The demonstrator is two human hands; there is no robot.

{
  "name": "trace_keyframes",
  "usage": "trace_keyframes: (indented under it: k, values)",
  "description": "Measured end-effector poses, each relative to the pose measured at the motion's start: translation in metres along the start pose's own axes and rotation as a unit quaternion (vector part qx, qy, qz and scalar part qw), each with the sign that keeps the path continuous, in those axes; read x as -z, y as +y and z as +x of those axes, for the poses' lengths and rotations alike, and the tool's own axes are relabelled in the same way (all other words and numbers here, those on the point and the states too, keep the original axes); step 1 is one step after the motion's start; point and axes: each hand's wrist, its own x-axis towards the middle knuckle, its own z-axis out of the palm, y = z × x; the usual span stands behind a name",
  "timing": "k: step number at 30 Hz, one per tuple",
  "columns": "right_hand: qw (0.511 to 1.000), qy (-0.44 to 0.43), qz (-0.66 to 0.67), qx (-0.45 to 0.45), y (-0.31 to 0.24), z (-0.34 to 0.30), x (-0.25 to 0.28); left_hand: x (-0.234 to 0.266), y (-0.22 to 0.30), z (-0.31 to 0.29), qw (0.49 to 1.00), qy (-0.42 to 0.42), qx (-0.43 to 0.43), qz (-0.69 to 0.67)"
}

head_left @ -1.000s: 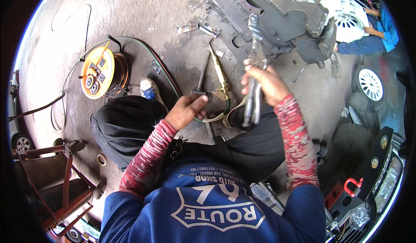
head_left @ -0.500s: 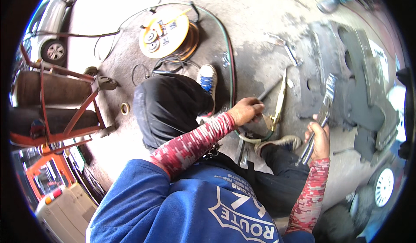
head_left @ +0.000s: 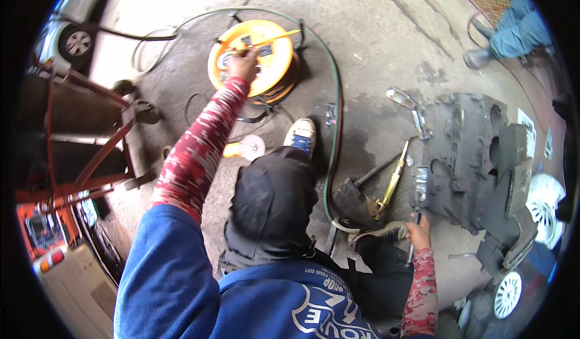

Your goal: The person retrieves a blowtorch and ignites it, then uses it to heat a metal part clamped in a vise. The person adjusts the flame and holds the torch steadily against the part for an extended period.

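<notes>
My left hand (head_left: 243, 67) reaches out over the yellow face of a cable reel (head_left: 275, 70), beside small round discs (head_left: 225, 60) lying there. Its fingers are bent down and closed, and what they hold, if anything, is hidden. A yellow stick (head_left: 278, 37) lies across the reel's far side. Low on the right, my right hand (head_left: 418, 232) is wrapped round the handles of a long pliers-like tool (head_left: 421, 185), its metal head pointing away from me. A brass gas torch (head_left: 393, 182) and a dark hammer (head_left: 368, 177) lie on the floor left of it.
A dark engine block (head_left: 459, 151) sits at the right. Green and red hoses (head_left: 338, 115) curve across the floor. A pinkish disc with a yellow piece (head_left: 251, 147) lies beside my knee. Left stands a red trolley with cylinders (head_left: 90, 121). Another person's legs (head_left: 513, 37) are at far right.
My left hand has moved from near the torch to the reel at the upper left. My right hand still grips the pliers-like tool, now lower and farther left. The view has shifted.
</notes>
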Motion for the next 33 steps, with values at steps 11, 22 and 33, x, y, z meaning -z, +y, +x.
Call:
trace_keyframes:
  k: [11,22,33]
  values:
    - [0.995,0.087,-0.009,-0.051,0.14,0.122,-0.036,0.106,-0.127,0.233,0.797,0.056,-0.223,0.559]
    - [0.847,0.457,-0.267,0.047,0.113,0.148,-0.063,0.016,0.026,0.073,0.989,-0.033,0.104,0.103]
    - [0.969,0.158,-0.155,0.112,0.117,0.086,-0.162,-0.118,0.142,-0.27,0.822,-0.325,-0.19,0.428]
